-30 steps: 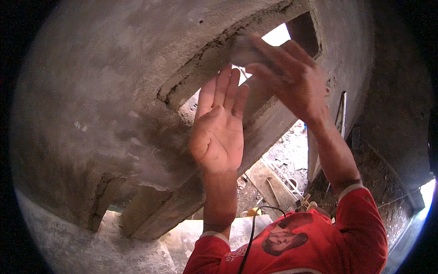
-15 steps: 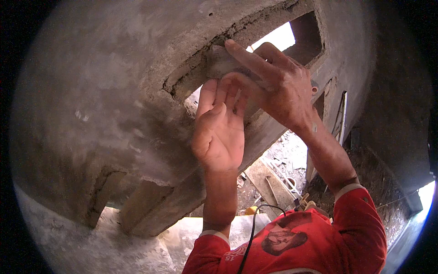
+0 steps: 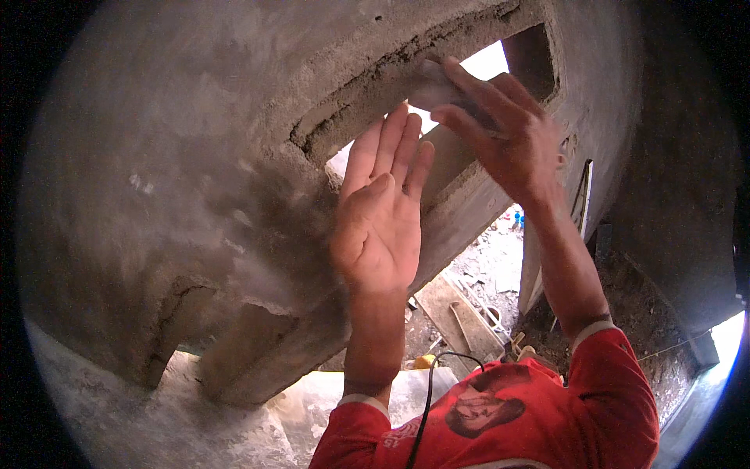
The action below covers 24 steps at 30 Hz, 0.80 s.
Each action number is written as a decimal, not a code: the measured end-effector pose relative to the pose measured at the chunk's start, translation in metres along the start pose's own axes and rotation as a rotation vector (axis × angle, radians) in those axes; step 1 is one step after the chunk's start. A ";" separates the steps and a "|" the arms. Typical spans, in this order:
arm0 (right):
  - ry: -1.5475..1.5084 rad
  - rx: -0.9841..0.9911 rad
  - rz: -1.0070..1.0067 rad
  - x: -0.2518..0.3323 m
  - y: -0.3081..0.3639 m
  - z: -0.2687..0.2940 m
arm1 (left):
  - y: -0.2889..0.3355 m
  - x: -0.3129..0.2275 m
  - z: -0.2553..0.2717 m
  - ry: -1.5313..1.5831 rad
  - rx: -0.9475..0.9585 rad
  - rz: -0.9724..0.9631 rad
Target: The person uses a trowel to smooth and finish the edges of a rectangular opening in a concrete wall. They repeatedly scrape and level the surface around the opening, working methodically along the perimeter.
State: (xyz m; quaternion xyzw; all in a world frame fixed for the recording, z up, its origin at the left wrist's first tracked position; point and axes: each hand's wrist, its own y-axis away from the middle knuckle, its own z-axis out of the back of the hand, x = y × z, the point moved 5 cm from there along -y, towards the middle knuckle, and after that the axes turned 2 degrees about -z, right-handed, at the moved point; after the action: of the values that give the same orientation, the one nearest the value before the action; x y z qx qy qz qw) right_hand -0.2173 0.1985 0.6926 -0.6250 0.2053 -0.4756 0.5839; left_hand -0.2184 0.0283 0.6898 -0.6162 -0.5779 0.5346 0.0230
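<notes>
grey cement made up the wall [image 3: 156, 156] that we had above and in front of us, curving across most of the view. we wore a red shirt [image 3: 508, 422] with pale cuffs, both sleeves raised toward that wall. a long, slanting opening [image 3: 375, 86] cut through the cement, its edge rough and crumbly, with bright light behind it. down below, beyond the wall's lower edge, we could see a tan board [image 3: 441, 305] lying on the littered ground.

our left hand [image 3: 380, 211] was held up flat, palm toward us, its fingers straight and slightly spread, their tips in front of the opening's lower part. our right hand [image 3: 512, 141] was higher, its back toward us, fingers bent around a grey tool [image 3: 437, 87]. that tool was in front of the opening, just above our left fingertips; it was too blurred for us to tell its exact shape, or whether it touched the cement. a thin black cable [image 3: 428, 391] ran over the shirt, near a small yellow thing [image 3: 424, 362] below.
</notes>
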 end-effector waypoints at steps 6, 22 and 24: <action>0.026 -0.016 -0.005 0.008 0.001 -0.003 | 0.002 -0.004 0.003 -0.038 0.006 -0.008; -0.001 -0.007 0.014 0.019 0.001 -0.002 | 0.002 -0.002 0.008 -0.016 -0.022 -0.011; -0.021 -0.022 -0.009 0.015 0.002 0.000 | 0.003 -0.004 0.006 -0.037 -0.029 -0.003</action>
State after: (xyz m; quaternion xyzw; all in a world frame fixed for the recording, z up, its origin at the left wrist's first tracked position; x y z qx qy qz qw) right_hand -0.2094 0.1858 0.6965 -0.6372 0.2014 -0.4694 0.5771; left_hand -0.2194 0.0207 0.6879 -0.6056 -0.5870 0.5372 0.0043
